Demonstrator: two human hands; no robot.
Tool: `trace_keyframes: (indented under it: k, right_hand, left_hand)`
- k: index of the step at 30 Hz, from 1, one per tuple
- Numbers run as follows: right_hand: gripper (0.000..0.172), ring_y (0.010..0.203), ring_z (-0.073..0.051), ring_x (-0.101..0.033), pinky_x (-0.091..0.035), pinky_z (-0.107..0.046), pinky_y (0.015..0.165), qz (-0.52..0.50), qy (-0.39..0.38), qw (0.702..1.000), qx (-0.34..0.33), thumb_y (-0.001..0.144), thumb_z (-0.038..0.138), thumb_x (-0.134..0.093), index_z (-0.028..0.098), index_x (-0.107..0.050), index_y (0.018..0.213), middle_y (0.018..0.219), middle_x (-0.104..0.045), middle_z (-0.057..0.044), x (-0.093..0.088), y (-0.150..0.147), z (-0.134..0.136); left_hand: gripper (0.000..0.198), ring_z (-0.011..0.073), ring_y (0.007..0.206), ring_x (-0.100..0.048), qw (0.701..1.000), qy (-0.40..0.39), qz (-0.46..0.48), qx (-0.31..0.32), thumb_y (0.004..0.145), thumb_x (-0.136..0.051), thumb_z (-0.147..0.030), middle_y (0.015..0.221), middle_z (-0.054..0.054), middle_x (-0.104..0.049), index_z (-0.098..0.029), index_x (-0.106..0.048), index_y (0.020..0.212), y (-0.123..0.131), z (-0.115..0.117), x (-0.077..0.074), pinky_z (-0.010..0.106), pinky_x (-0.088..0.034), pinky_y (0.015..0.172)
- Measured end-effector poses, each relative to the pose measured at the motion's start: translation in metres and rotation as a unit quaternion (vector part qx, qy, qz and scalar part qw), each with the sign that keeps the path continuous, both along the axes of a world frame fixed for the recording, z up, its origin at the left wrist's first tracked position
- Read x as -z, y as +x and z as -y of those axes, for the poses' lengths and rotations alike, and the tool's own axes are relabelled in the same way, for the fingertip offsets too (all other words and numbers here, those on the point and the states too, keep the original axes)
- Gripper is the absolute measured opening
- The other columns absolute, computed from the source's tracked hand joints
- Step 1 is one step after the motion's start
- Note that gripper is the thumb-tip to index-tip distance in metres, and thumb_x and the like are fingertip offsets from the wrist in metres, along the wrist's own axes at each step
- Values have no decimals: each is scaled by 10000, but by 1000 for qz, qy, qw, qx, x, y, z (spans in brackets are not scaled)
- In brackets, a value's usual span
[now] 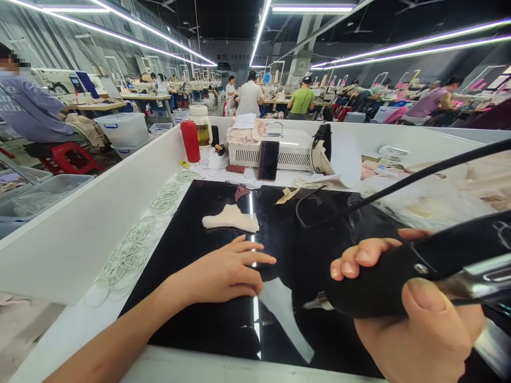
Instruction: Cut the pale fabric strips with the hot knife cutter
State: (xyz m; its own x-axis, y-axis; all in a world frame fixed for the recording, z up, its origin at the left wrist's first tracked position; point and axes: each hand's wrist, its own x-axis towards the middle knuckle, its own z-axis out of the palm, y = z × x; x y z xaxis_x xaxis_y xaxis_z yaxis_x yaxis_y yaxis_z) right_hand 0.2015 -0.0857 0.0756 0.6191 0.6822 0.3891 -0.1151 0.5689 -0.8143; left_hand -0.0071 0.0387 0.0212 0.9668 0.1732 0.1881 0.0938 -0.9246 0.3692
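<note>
Honestly, that pale cutout looks floppy, so pinch its edge; left grip is spread, right grip clutches the black tool.

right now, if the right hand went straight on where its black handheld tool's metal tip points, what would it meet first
Most likely the pale grey, curved fabric-like piece on the glossy black board, though depth is unclear; the metal tip might pass above.

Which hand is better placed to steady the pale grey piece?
Left hand, I judge: it holds no tool and is at the upper end of the pale grey piece, though contact is unclear. The right hand grips the black tool.
</note>
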Motion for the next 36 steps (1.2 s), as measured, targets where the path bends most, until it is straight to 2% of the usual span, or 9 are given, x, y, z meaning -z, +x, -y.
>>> trace_keyframes:
  k: [3,5,7,8,9,12,15,21,36]
  right_hand:
    - [435,575,-173,-595,-564,-328,511,5,10,1000,-12,697,402,-910,270,-664,1031,709,-655,27,3,-3,0]
    - [423,592,-173,-605,-570,-332,528,9,17,1000,-23,733,397,-888,269,-652,1060,732,-658,22,6,-6,0]
    - [403,609,-172,-613,-572,-332,549,18,25,999,-32,768,390,-866,272,-641,1081,751,-658,22,8,-10,0]
    - [391,616,-169,-613,-571,-332,561,24,29,999,-34,785,391,-854,275,-636,1089,761,-657,23,10,-11,0]
    - [378,627,-168,-614,-571,-333,574,29,29,998,-36,803,392,-842,280,-631,1097,773,-654,23,11,-12,0]
    - [362,667,-173,-616,-569,-347,600,41,24,998,-43,846,391,-809,297,-614,1136,809,-641,22,16,-15,-1]
    - [371,684,-183,-607,-563,-361,603,52,22,997,-44,862,394,-793,306,-599,1165,822,-629,16,21,-15,-3]
    - [379,683,-187,-594,-553,-363,612,53,16,997,-45,863,367,-785,311,-591,1185,836,-616,17,28,-13,-6]
    - [301,696,-178,-616,-568,-353,617,58,17,997,-52,906,317,-742,316,-607,1175,837,-638,18,27,-15,-4]
  left_hand:
    - [287,296,1473,-410,992,92,30,-84,976,-533,-17,1574,33,-498,-230,-721,1018,-2,-1,1,590,-213,1259]
    - [363,280,1438,-441,983,123,55,-121,962,-473,40,1542,57,-523,-215,-703,1079,1,3,1,582,-229,1256]
    - [249,251,1316,-533,986,91,74,-122,999,-521,-47,1408,76,-615,-198,-694,1094,7,13,0,508,-333,1220]
    - [150,240,1243,-567,989,54,78,-117,1007,-589,-136,1329,79,-648,-190,-695,1098,10,19,-1,453,-406,1171]
    - [140,234,1189,-584,991,13,76,-113,985,-669,-218,1275,78,-662,-186,-696,1118,14,25,-1,413,-456,1121]
    - [483,241,1146,-589,990,-85,43,-102,841,-849,-401,1264,81,-654,-185,-680,1238,22,41,-1,377,-504,1053]
    - [697,282,1192,-564,987,-127,3,-96,755,-893,-503,1319,95,-627,-200,-649,1333,24,48,3,416,-500,1066]
    - [803,328,1286,-518,987,-133,-18,-86,736,-891,-546,1409,117,-572,-225,-600,1412,21,47,10,472,-449,1127]
    - [777,319,1291,-518,986,-138,-28,-84,743,-898,-505,1419,112,-567,-225,-603,1405,22,47,4,456,-432,1144]
